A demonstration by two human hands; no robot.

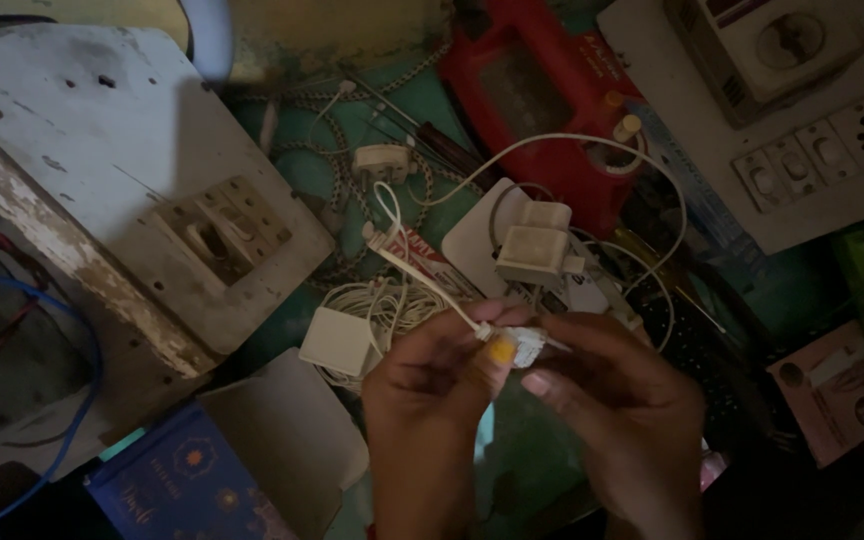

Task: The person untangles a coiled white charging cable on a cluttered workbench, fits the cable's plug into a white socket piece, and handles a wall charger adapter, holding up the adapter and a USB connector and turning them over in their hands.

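White cable end [524, 345] pinched low at centre frame between left hand [427, 385] and right hand [624, 400], both grips closed narrow on it, held steady above cluttered desk [302, 170], near pale adapter [537, 245].

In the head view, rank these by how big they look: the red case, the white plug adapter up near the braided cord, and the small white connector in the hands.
Largest to smallest:
1. Red case, clearly largest.
2. White plug adapter.
3. Small white connector, pinched between left hand and right hand.
The last two look close; the connector is partly covered and nearer the camera, so their order is unsure.
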